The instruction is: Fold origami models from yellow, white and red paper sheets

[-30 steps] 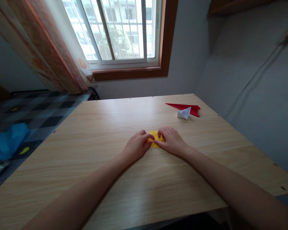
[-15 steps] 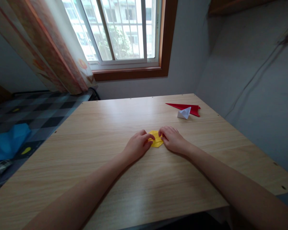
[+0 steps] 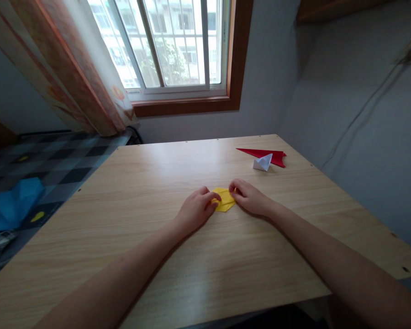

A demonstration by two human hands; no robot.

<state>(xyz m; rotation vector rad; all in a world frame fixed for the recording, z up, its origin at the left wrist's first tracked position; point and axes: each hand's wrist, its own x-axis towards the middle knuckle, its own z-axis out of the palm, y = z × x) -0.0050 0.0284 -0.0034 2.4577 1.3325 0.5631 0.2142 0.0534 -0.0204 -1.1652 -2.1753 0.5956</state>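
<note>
1. The yellow folded paper (image 3: 225,200) lies flat on the desk (image 3: 198,269), about at its middle from left to right and a little toward the far half, between my two hands.

2. My left hand (image 3: 195,211) rests on the desk at the paper's left edge, fingers curled, with the thumb and forefinger tips pressing down on that edge. I read it as pinning the paper, not lifting it.

3. My right hand (image 3: 249,199) sits at the paper's right edge, fingers bent, the tips pinching or pressing that edge. Whether a flap is caught between thumb and finger I cannot tell; the knuckles hide it.

4. I judge the paper to be very light and thin, already several layers thick where it is folded, so it should be stiffer than a single sheet but easy to crush or tear at a crease.

5. On the smooth wood-grain top it would likely slide under a sideways push, so one hand should hold it down.

6. The best hold is at the edges and corners, with fingertips only, pressing along the fold lines.

7. Far right on the desk lie a red folded paper (image 3: 265,154) and a small white folded paper (image 3: 263,162), touching each other and well apart from my hands.
</note>
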